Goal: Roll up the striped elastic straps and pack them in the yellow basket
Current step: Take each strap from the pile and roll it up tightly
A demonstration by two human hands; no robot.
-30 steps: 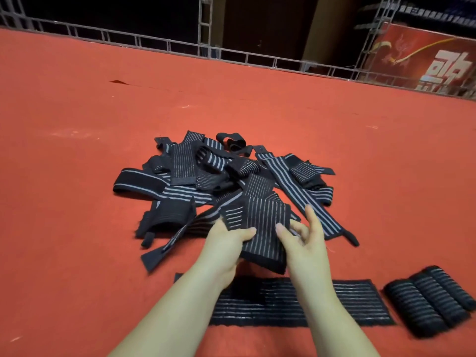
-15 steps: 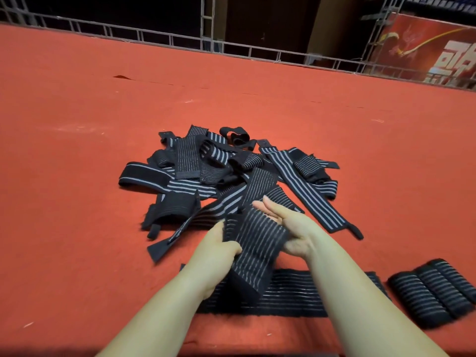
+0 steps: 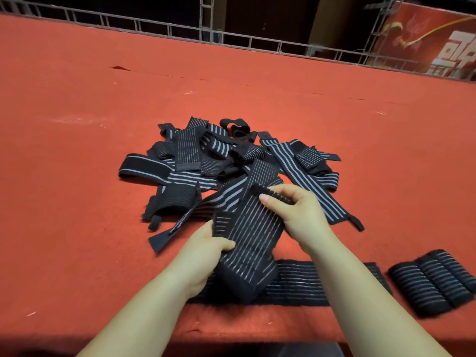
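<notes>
Striped elastic straps point(image 3: 226, 161) are still lying mostly loose in a tangled heap at the centre of the frame on the red table point(image 3: 77, 176), so most of the rolling looks left to do. Three finished rolls point(image 3: 435, 280) are sitting side by side at the lower right, and one long strap point(image 3: 304, 283) is lying flat across the bottom centre, partly under your forearms. No yellow basket is showing in this view, so nothing looks packed yet. You are holding one strap point(image 3: 247, 235) just below the heap, lifted at a slant over the flat one. Your left hand point(image 3: 206, 249) is gripping its lower left edge, thumb on top and the other fingers hidden beneath. Your right hand point(image 3: 298, 212) is reaching in from the right, fingers curled over the strap's far end, which is starting to fold into the first turn of a roll.
</notes>
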